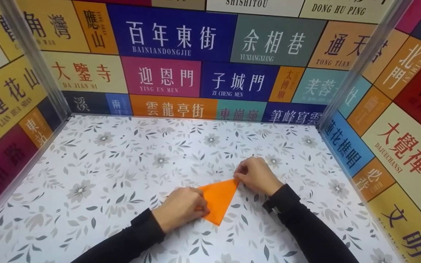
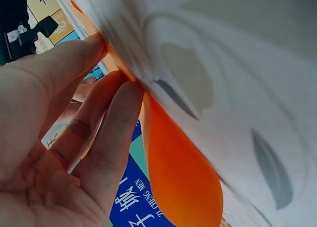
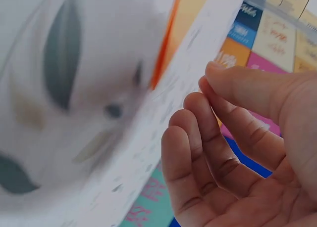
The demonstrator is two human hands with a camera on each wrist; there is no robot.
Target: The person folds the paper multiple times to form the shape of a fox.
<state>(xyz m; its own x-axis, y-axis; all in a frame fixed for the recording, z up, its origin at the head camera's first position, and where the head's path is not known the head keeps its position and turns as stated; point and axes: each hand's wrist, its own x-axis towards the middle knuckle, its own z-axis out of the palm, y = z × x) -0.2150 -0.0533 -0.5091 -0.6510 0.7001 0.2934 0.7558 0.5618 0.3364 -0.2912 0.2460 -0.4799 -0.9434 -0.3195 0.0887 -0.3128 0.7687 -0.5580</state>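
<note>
A piece of orange paper [image 1: 220,199], folded to a pointed shape, lies on the flowered tabletop between both hands. My left hand [image 1: 183,204] pinches its left edge with thumb and fingertips, low against the table. Seen from the left wrist, the paper [image 2: 181,172] bulges in a rounded, uncreased loop beside the fingers. My right hand [image 1: 256,173] is by the paper's upper right corner. In the right wrist view its fingers [image 3: 220,153] bend loosely with the thumb near the index fingertip, apart from the paper [image 3: 161,66], and nothing shows between them.
The white tabletop [image 1: 122,164] has a grey leaf and flower print. Upright panels with coloured Chinese sign blocks, such as the back panel [image 1: 174,36] and the right panel [image 1: 397,138], enclose it at the back and sides. Clear strips run along the corners.
</note>
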